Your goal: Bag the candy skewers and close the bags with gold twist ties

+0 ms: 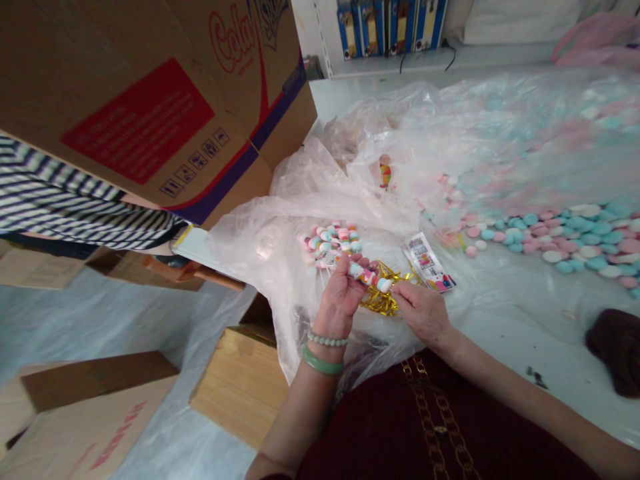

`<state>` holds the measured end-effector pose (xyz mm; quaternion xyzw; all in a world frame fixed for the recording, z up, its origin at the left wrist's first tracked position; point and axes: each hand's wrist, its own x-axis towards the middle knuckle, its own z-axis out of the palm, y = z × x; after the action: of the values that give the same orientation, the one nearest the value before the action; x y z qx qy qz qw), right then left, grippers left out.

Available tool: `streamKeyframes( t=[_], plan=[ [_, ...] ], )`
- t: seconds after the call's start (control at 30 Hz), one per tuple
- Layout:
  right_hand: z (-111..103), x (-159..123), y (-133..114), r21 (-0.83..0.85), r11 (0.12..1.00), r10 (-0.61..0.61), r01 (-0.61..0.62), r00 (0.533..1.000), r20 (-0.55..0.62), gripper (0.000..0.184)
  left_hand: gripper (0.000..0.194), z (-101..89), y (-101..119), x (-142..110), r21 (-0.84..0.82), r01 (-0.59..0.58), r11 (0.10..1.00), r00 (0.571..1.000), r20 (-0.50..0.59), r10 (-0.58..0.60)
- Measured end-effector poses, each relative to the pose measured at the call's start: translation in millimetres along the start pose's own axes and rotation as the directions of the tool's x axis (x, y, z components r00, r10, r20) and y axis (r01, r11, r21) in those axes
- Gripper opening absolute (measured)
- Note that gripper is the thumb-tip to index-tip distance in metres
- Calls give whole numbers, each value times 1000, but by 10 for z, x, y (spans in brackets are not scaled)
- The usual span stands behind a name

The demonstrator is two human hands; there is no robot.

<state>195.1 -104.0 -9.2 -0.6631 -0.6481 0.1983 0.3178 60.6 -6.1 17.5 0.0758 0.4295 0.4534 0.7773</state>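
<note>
The left hand (340,300) closes its fingers (356,261) around a stick of pastel candies (367,275), and the right hand (423,313) pinches the stick's end between its fingers (400,288). Gold tinsel (380,301) lies just below, on a plastic sheet (260,247).

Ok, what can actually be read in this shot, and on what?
"Cola" (uncertain): red script on the cardboard carton
Red panel on that carton: too blurred to read
Printed card: too small to read
Blue binders: spine labels too small to read
Lower carton: red lettering too blurred to read
</note>
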Motion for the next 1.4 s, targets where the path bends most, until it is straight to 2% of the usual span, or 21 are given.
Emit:
streamKeyframes(
  t=[0.1, 0.17, 0.23, 0.33, 0.4, 0.47, 0.53, 0.57, 0.6, 0.63, 0.67, 0.73, 0.77, 0.83, 0.93, 1.0, 1.07, 1.17, 1.23, 1.3, 1.4],
  plan=[
    [-27, -20, 0, -301, 929, -254, 214, 962, -102, 26, 15, -14, 38, 23, 25, -17, 1000, 999, -36, 18],
    [-32, -24, -22, -422, 860, -367, 286, 922, -124, 27, 12, -9, 9, 28, 44, -52, 998, 998, -44, 54],
    [-25, -24, -45, -489, 818, -411, 302, 902, -131, 28, 16, -2, -54, 24, 48, -79, 996, 996, -41, 81],
    [8, -28, -67, -485, 820, -409, 303, 904, -126, 28, 21, -2, -152, 15, 49, -98, 994, 995, -18, 99],
    [31, -27, -76, -393, 871, -358, 295, 928, -98, 27, 22, -7, -181, 11, 54, -100, 994, 995, 28, 99],
    [38, -8, -82, -211, 957, -221, 202, 972, -74, 25, 24, -9, -166, 10, 51, -61, 997, 997, 60, 58],
    [17, 37, -77, 99, 995, 10, -9, 1000, -11, 21, 26, -8, -121, 10, 45, 18, 999, 998, 56, -21],
    [-2, 67, -67, 297, 943, 138, -150, 989, 61, 19, 26, -8, -95, 9, 41, 46, 998, 998, 49, -48],
    [-24, 99, -52, 490, 820, 242, -295, 955, 169, 17, 24, -9, -73, 7, 39, 54, 998, 997, 45, -56],
    [-46, 130, -31, 644, 635, 301, -427, 904, 303, 17, 22, -11, -59, 4, 36, 38, 999, 998, 49, -40],
    [-65, 159, -8, 736, 417, 309, -534, 844, 437, 17, 19, -15, -55, 1, 32, 1, 999, 998, 59, -3],
    [-84, 199, 40, 748, 17, 220, -664, 732, 645, 20, 14, -22, -79, -9, 27, -88, 996, 991, 99, 85],
    [-82, 210, 57, 706, -128, 152, -697, 689, 708, 21, 14, -25, -103, -14, 30, -118, 993, 985, 131, 113],
    [-57, 220, 68, 601, -325, 29, -730, 628, 778, 18, 15, -25, -161, -24, 38, -146, 989, 970, 204, 135],
    [1, 224, 29, 454, -479, -111, -751, 565, 817, 14, 20, -14, -213, -35, 41, -119, 992, 955, 279, 103],
    [24, 230, -4, 389, -518, -171, -762, 538, 826, 17, 25, -9, -195, -33, 33, -71, 997, 958, 282, 59],
    [21, 239, -15, 386, -520, -179, -762, 539, 823, 18, 28, -16, -136, -19, 31, -21, 999, 973, 231, 14],
    [-21, 248, 20, 441, -464, -127, -768, 550, 825, 13, 25, -57, -14, 34, 23, -32, 999, 994, 105, 29],
    [-52, 249, 56, 460, -405, -93, -790, 536, 839, 8, 17, -93, 58, 85, 13, -87, 996, 995, 44, 87],
    [-68, 251, 85, 466, -357, -71, -810, 521, 851, 9, 11, -120, 108, 133, 2, -127, 992, 992, 7, 127],
    [-60, 256, 105, 488, -314, -41, -814, 525, 850, 13, 9, -134, 142, 175, 10, -146, 989, 989, -22, 146]
  ],
)
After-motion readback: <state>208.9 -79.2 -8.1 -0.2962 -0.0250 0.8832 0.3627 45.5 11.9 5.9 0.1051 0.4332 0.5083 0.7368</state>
